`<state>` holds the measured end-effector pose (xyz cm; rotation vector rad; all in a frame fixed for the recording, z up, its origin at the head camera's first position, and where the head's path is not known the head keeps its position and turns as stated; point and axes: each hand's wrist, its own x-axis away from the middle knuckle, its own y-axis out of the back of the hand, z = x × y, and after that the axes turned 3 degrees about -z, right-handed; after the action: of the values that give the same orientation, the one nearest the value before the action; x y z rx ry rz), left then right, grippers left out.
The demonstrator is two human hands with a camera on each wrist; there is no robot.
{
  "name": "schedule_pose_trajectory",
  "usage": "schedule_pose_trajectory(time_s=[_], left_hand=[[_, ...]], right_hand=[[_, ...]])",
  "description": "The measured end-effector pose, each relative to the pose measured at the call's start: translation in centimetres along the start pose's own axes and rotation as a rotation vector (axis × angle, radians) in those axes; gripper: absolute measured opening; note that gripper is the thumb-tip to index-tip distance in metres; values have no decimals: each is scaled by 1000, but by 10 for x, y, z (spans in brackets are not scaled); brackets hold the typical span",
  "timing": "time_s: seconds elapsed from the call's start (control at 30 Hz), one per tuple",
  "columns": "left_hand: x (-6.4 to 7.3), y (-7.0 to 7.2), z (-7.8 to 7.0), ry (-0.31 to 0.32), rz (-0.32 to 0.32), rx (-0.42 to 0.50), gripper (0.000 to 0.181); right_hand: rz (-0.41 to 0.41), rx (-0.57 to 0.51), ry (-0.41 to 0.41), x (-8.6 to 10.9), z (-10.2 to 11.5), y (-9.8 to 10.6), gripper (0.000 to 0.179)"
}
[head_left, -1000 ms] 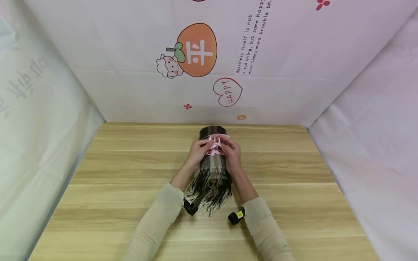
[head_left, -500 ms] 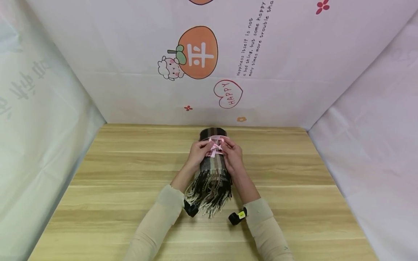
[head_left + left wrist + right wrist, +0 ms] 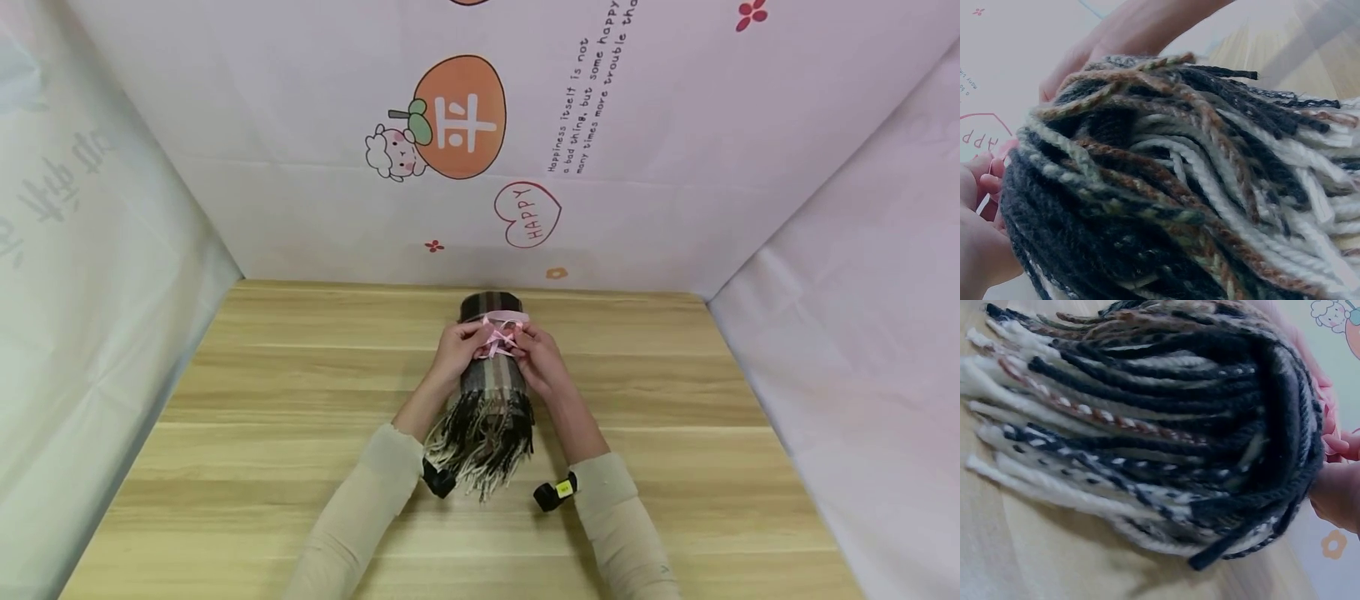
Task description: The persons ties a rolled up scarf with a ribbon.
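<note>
A rolled plaid scarf (image 3: 491, 375) in black, grey and brown lies lengthwise on the table, its fringe (image 3: 483, 442) spread toward me. Around its upper part runs a pink ribbon (image 3: 498, 335) with a bow-like knot on top. My left hand (image 3: 454, 350) pinches the ribbon at the left of the knot. On the other side, my right hand (image 3: 543, 360) pinches a ribbon loop between thumb and fingers. Braided strands (image 3: 1147, 175) fill most of the left wrist view, with the left hand at its edge. In the right wrist view, the fringe (image 3: 1147, 425) hides much of the ribbon.
The wood-grain table (image 3: 300, 383) reaches a white printed back wall (image 3: 337, 225). White sheets (image 3: 847, 333) hang at both sides. Black wrist cameras (image 3: 553, 493) sit under the cuffs, close to the fringe.
My right hand has shifted slightly right, drawing a ribbon loop outward, and its forearm has swung a little right. The left hand stays almost in place.
</note>
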<state>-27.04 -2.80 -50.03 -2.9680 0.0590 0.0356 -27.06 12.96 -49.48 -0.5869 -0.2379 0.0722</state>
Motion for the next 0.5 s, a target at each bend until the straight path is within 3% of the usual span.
schedule_pose_trajectory(time_s=[0.17,0.33,0.5], left_hand=[[1,1,-1,-32,9,0,22],[3,1,0,-37,-19,13,19],[2,2,4,5,-44,146,27]], right_hand=[[-29,-15,-3,0,-1,-2,27],[-85,1,92,1,-5,-8,26],[-110,-3,182,-1,-8,-13,24]])
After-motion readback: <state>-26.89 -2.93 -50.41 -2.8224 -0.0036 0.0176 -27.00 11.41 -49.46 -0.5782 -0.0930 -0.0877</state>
